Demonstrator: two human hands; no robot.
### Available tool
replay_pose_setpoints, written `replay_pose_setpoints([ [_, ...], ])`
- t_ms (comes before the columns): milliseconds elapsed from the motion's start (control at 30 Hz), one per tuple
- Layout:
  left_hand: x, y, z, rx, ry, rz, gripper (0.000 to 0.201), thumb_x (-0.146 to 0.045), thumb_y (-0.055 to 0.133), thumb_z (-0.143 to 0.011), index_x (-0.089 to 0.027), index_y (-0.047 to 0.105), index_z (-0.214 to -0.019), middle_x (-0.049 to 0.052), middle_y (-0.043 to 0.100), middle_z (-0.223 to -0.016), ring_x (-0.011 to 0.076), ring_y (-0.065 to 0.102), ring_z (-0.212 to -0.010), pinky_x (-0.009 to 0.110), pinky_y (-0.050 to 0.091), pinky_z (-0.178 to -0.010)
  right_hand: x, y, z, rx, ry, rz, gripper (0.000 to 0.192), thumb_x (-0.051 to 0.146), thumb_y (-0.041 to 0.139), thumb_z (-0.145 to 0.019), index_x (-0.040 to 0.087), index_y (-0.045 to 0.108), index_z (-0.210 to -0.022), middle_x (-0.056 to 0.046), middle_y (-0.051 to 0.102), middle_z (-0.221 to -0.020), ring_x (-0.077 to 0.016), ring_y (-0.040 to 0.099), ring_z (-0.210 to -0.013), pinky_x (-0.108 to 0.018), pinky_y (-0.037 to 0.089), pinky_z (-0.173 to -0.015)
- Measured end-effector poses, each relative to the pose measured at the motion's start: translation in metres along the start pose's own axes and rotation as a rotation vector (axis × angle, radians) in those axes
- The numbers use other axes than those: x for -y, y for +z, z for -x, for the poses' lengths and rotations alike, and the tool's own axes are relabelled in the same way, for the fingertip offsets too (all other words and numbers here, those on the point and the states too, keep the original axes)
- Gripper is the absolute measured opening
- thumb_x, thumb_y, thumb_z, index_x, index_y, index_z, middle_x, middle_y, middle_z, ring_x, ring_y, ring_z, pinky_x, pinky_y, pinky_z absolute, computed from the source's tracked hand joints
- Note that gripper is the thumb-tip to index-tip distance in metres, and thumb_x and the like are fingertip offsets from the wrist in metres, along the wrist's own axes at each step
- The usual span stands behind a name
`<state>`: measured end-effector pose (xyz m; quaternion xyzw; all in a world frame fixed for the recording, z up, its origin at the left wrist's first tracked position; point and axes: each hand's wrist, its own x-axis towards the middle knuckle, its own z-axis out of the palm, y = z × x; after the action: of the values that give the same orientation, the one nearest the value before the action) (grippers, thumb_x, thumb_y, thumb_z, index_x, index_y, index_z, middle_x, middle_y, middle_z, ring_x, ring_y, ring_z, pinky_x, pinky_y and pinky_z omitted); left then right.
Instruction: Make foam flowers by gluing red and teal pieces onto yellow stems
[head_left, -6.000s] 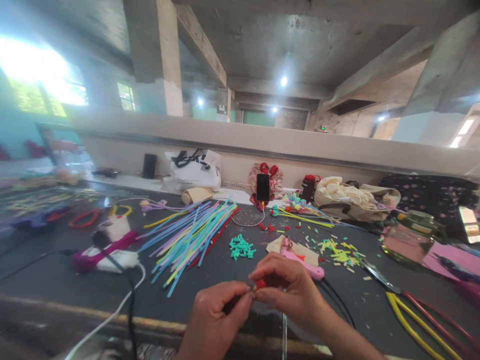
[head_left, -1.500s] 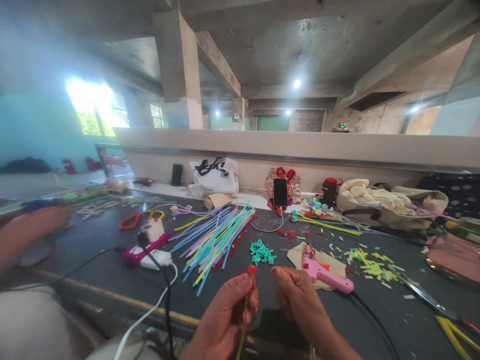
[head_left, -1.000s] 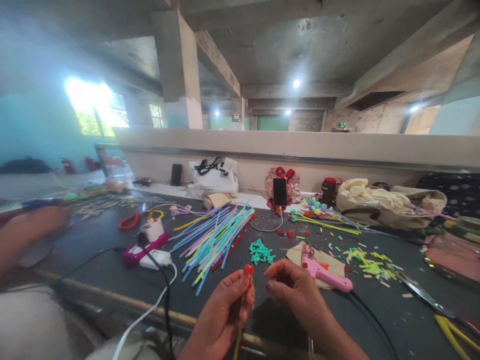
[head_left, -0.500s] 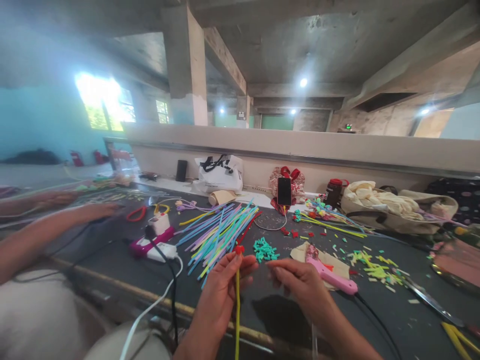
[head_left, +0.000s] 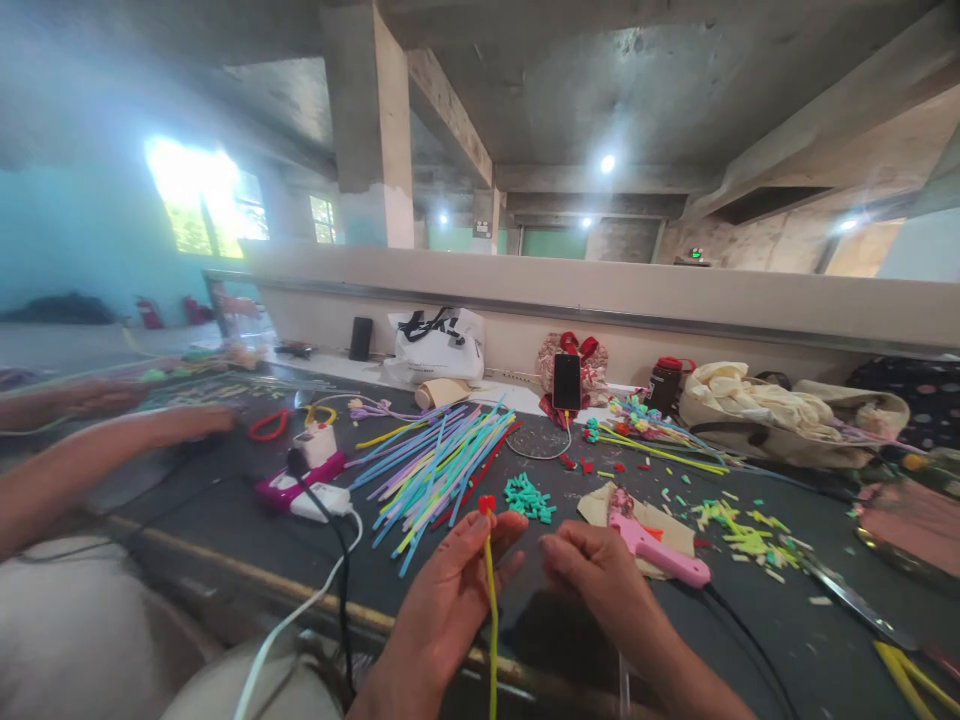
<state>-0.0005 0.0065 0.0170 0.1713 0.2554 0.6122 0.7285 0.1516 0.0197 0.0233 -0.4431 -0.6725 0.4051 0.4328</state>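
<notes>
Head view: my left hand (head_left: 450,590) is pinched shut on a yellow stem (head_left: 491,620), thumb and fingers closed round it just below a small red bud (head_left: 487,504) at its tip. The stem stands nearly upright and runs down past my wrist, off the bottom of the picture. My right hand (head_left: 592,575) sits just beside it, fingers curled loosely inward; I can't see anything in it, though the palm is turned away, so I can't be sure.

To do this well, I judge the grip should stay close under the bud, so the thin stem doesn't bend or wobble, and the right fingertips should come in from the side, not press down on the tip.

Room is fair. Dark table (head_left: 750,620) lies bare ahead of and under my hands. The pink glue gun (head_left: 660,550) lies near my right hand, its cord trailing toward me; I'd keep my wrist off it. The straws (head_left: 435,470) fan out beyond my left hand, and green bits (head_left: 529,497) lie between. The table edge runs just under my wrists. Another person's arm (head_left: 97,460) reaches in well to the left, apart from my work.
</notes>
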Motion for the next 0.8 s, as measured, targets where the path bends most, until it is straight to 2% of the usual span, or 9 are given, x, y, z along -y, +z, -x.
replay_pose_setpoints([
  [67, 0.004, 0.003, 0.000, 0.040, 0.003, 0.023, 0.012, -0.013, 0.061, -0.068, -0.016, 0.060, -0.079, 0.005, 0.068, -0.079, 0.0176, 0.063, -0.076, 0.028, 0.049, -0.067, 0.005, 0.011, 0.002, 0.014, -0.048, -0.057, 0.012, 0.028, 0.059, -0.068, 0.017, 0.058, -0.066, 0.002, 0.057, -0.061, -0.0111, 0.049, -0.057, -0.020, 0.036, -0.053],
  [133, 0.008, 0.006, -0.001, 0.063, 0.027, 0.034, 0.010, -0.013, 0.062, -0.067, -0.015, 0.061, -0.077, 0.004, 0.067, -0.080, 0.0139, 0.062, -0.072, 0.022, 0.047, -0.064, 0.009, 0.022, 0.002, 0.035, -0.081, -0.166, 0.013, 0.027, 0.062, -0.067, 0.018, 0.060, -0.077, 0.001, 0.059, -0.073, -0.0130, 0.052, -0.067, -0.022, 0.038, -0.061],
  [233, 0.009, 0.011, 0.000, 0.103, 0.070, 0.001, 0.006, -0.015, 0.062, -0.067, -0.015, 0.062, -0.072, 0.001, 0.066, -0.074, 0.0113, 0.060, -0.067, 0.019, 0.045, -0.063, 0.014, 0.033, -0.001, 0.042, -0.062, -0.339, 0.014, 0.030, 0.062, -0.067, 0.016, 0.060, -0.070, 0.003, 0.054, -0.064, -0.0095, 0.048, -0.058, -0.019, 0.037, -0.054],
  [333, 0.003, 0.013, 0.005, 0.152, 0.114, -0.112, 0.011, -0.022, 0.060, -0.069, -0.015, 0.064, -0.077, 0.004, 0.066, -0.073, 0.0148, 0.060, -0.068, 0.023, 0.045, -0.064, 0.015, 0.031, -0.006, 0.029, -0.003, -0.470, 0.018, 0.031, 0.062, -0.068, 0.014, 0.057, -0.065, 0.005, 0.051, -0.055, -0.0063, 0.044, -0.050, -0.017, 0.034, -0.049],
  [433, -0.005, 0.014, 0.010, 0.073, 0.175, -0.214, 0.017, -0.024, 0.061, -0.067, -0.015, 0.065, -0.082, 0.006, 0.067, -0.079, 0.0182, 0.060, -0.077, 0.025, 0.044, -0.064, 0.014, 0.023, -0.008, 0.042, 0.094, -0.678, 0.020, 0.033, 0.063, -0.069, 0.014, 0.055, -0.069, 0.004, 0.053, -0.054, -0.0050, 0.046, -0.045, -0.015, 0.035, -0.044],
  [533, -0.008, 0.014, 0.012, 0.017, 0.190, -0.306, 0.016, -0.023, 0.065, -0.063, -0.014, 0.066, -0.076, 0.006, 0.067, -0.073, 0.0163, 0.060, -0.070, 0.022, 0.044, -0.057, 0.012, 0.021, -0.005, 0.116, 0.148, -0.839, 0.023, 0.034, 0.065, -0.066, 0.014, 0.054, -0.069, 0.005, 0.051, -0.050, -0.0037, 0.043, -0.036, -0.013, 0.030, -0.034],
  [800, -0.006, 0.018, 0.014, 0.127, 0.194, -0.304, 0.011, -0.021, 0.070, -0.053, -0.013, 0.063, -0.056, 0.001, 0.061, -0.050, 0.0120, 0.054, -0.043, 0.023, 0.043, -0.046, 0.009, 0.033, 0.006, 0.212, 0.185, -0.827, 0.025, 0.034, 0.065, -0.067, 0.013, 0.052, -0.063, 0.005, 0.050, -0.044, -0.0021, 0.042, -0.032, -0.011, 0.027, -0.030],
])
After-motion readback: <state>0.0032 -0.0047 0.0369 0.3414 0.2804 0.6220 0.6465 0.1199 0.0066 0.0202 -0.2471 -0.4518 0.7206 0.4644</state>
